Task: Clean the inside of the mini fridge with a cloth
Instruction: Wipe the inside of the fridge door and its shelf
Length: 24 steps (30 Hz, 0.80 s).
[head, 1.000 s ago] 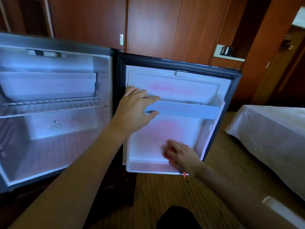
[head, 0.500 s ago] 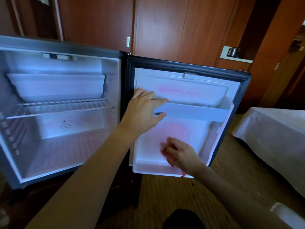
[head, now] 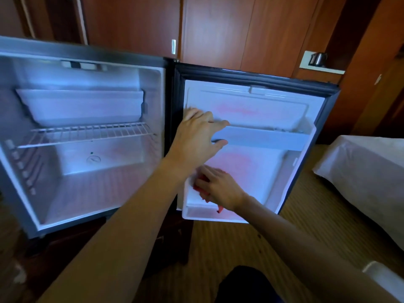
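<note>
The mini fridge point(head: 26, 193) stands open on the left, its white inside bare apart from a wire shelf point(head: 87, 133) and a white tray above it. Its door point(head: 258, 106) is swung wide to the right, with a white door shelf point(head: 266, 139) across the middle. My left hand point(head: 196, 136) grips the left end of that door shelf, thumb under it. My right hand point(head: 218, 189) presses a red cloth point(head: 200, 185) against the lower left of the door's inner panel; the hand hides most of the cloth.
Wooden cabinet doors point(head: 218, 29) rise behind the fridge. A bed with a white sheet point(head: 360, 182) stands at the right. A metal kettle point(head: 317, 59) sits on a ledge at the upper right. Striped carpet point(head: 240, 248) covers the floor below the door.
My right hand has slid the red cloth leftward and slightly up along the lower door panel. My left hand keeps its hold on the door shelf. The view has shifted a little.
</note>
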Each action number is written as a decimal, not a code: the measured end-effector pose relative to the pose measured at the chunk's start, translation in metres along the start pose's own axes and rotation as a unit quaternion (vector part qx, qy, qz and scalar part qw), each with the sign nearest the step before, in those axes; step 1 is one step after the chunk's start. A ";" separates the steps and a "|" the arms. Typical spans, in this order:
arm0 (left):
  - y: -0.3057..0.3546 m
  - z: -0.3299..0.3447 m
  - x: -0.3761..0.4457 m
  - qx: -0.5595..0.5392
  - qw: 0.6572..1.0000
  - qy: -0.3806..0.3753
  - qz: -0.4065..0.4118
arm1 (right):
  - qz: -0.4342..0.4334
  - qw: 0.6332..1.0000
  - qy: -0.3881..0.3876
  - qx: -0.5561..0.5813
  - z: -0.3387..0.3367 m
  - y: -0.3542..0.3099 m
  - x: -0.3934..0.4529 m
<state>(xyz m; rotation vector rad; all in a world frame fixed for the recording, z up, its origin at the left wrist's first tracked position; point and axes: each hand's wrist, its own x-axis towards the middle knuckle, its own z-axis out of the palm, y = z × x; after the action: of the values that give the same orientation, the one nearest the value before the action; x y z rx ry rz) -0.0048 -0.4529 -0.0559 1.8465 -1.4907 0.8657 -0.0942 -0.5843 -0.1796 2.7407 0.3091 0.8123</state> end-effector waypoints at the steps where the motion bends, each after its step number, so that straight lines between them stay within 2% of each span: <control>1: -0.001 0.000 0.000 0.002 1.000 0.002 0.002 | 0.020 1.000 -0.008 0.011 -0.005 0.007 -0.013; 4: -0.002 0.001 -0.001 0.011 1.000 0.015 0.006 | 0.122 0.991 -0.002 0.048 -0.029 0.031 -0.057; 9: 0.002 0.002 0.000 0.006 1.000 -0.002 -0.011 | 0.211 0.975 0.027 0.061 -0.047 0.040 -0.074; 15: 0.004 0.006 0.003 0.025 1.000 0.009 -0.012 | 0.165 0.979 0.052 0.110 -0.006 -0.004 0.011; 19: 0.006 0.004 0.004 0.015 1.000 -0.003 -0.013 | 0.136 0.982 0.022 0.126 -0.011 0.004 -0.009; 21: 0.004 0.003 0.004 0.016 1.000 -0.005 -0.013 | 0.164 0.976 0.032 0.140 -0.025 0.023 -0.040; 24: 0.005 0.003 0.003 0.016 1.000 -0.001 -0.019 | 0.260 0.952 0.066 0.146 -0.057 0.052 -0.074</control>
<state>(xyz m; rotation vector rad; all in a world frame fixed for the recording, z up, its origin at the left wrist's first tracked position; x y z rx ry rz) -0.0089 -0.4579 -0.0555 1.8930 -1.4470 0.8740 -0.1798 -0.6424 -0.1544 3.1001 -0.3149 1.1602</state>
